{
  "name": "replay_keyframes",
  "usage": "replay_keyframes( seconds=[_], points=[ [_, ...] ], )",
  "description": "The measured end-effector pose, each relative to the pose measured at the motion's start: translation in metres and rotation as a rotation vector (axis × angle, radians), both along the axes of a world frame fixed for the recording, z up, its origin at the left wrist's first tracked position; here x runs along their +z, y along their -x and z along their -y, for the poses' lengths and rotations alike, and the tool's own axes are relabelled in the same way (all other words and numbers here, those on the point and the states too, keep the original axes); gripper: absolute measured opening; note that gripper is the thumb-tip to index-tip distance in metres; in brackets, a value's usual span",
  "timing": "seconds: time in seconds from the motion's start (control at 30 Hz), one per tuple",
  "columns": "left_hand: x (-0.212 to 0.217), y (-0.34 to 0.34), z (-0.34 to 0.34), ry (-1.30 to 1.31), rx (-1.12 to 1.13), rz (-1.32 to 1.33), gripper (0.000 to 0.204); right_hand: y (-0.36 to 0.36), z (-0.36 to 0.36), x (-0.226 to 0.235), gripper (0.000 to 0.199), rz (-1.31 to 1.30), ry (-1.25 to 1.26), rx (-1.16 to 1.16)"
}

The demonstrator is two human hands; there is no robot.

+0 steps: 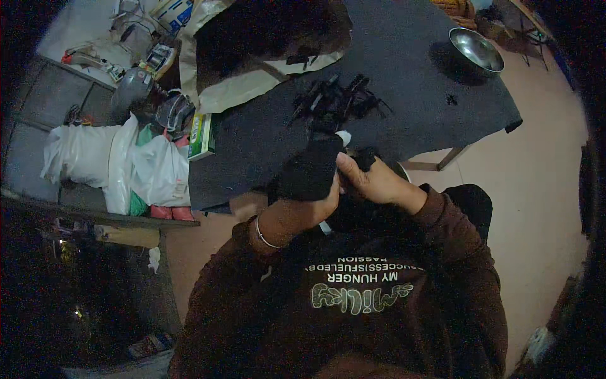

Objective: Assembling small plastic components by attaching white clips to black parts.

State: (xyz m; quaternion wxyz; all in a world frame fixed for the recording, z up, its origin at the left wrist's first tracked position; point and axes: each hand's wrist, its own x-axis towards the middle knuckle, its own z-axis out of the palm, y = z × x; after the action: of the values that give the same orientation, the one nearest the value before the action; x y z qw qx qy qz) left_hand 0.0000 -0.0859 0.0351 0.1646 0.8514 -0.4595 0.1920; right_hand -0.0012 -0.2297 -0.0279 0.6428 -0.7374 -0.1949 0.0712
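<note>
My left hand (pixel 325 206) is closed around a matte black cloth-like piece (pixel 308 172), which hides most of its fingers. From the right, my right hand (pixel 380 183) meets it, with the thumb pressed along the black piece's right edge. A smaller black bit (pixel 364 158) shows at the right hand's curled fingers. Just above the thumb, a small white tip (pixel 343 137) sticks out at the top of the black piece. Beyond the hands, a tangled heap of thin black pieces (pixel 338 101) lies on the dark grey table cover (pixel 404 69).
A shiny metal bowl (pixel 476 52) stands at the far right of the table. Opened brown paper (pixel 246 95) holds a dark mass at the back. To the left are a green-and-white box (pixel 202 136), white plastic bags (pixel 158 170) and a crowded shelf. A dark seat (pixel 470 205) is at my right.
</note>
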Motion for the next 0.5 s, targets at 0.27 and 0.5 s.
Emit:
replay_keyframes(
  seconds=[0.27, 0.5],
  points=[
    [0.007, -0.001, 0.004, 0.024, -0.022, 0.221, 0.026, 0.005, 0.005, 0.015, 0.039, 0.004, 0.059, -0.065],
    [0.006, -0.004, 0.001, -0.018, 0.013, 0.091, 0.026, 0.003, 0.008, 0.012, 0.035, -0.11, 0.004, -0.053]
  ],
)
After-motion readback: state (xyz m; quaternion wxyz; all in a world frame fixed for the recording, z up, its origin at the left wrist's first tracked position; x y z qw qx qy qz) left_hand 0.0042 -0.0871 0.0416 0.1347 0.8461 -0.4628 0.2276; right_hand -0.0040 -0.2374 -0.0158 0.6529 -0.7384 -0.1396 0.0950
